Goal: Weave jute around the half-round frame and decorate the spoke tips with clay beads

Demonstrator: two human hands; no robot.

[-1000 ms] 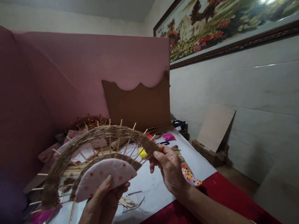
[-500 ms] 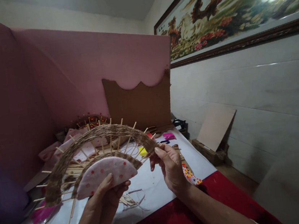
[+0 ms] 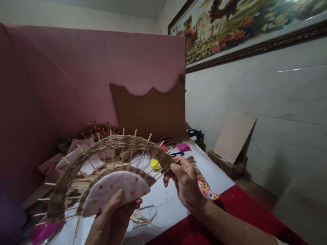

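A half-round woven fan [image 3: 115,143] made of thin wooden sticks and brown twine is held up over the table. Its centre is a half-disc of pale pink cloth [image 3: 115,192] with small red flowers. My left hand [image 3: 112,220] grips this half-disc from below, thumb on the front and fingers behind. At the fan's right end, my right hand [image 3: 185,183] pinches the brown twine band and a stick end. The stick tips stick out past the outer band all round. What lies between my right fingertips is partly hidden.
On the white tabletop [image 3: 173,200] lie loose sticks [image 3: 139,217], a yellow piece [image 3: 155,164], a pink packet [image 3: 183,147] and dotted cloth [image 3: 207,190]. A red cloth [image 3: 240,216] covers the near side. Brown cardboard [image 3: 150,114] stands behind, against a pink partition [image 3: 94,71].
The view has shifted slightly. The fan is tilted a little differently, its left end a touch further left and lower. Both hands keep their grips.
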